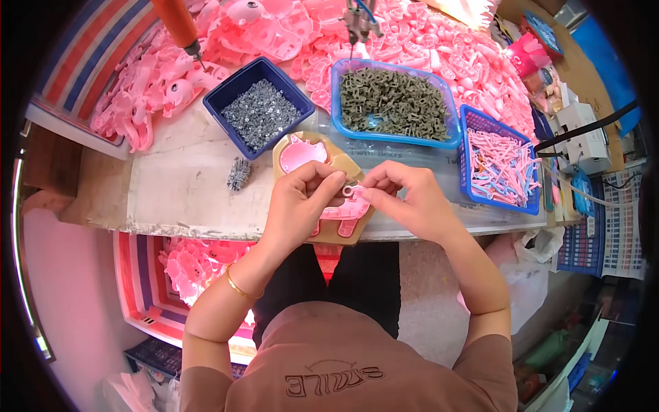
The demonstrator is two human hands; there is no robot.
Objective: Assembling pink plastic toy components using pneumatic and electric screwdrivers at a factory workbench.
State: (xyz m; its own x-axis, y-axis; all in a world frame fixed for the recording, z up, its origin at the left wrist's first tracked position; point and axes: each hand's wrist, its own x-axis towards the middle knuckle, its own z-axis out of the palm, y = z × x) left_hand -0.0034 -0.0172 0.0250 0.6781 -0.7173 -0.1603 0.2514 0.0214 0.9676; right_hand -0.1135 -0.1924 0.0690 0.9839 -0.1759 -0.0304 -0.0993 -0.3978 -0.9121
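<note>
Your left hand, fingertips pinched together, and right hand, its grip too hidden to tell, flank the pink part's upper edge atop a tan block.

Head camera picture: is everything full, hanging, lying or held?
Navy tray: filled with metal bits
Light-blue tray: full of dark-green pieces
Blue basket: full of thin sticks
Orange tool: tip down
Pink piece: on tan block
Left hand: fingers bent, grip unclear
Right hand: fingers bent, grip unclear

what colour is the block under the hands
The block is tan, best seen in the head view.
</note>
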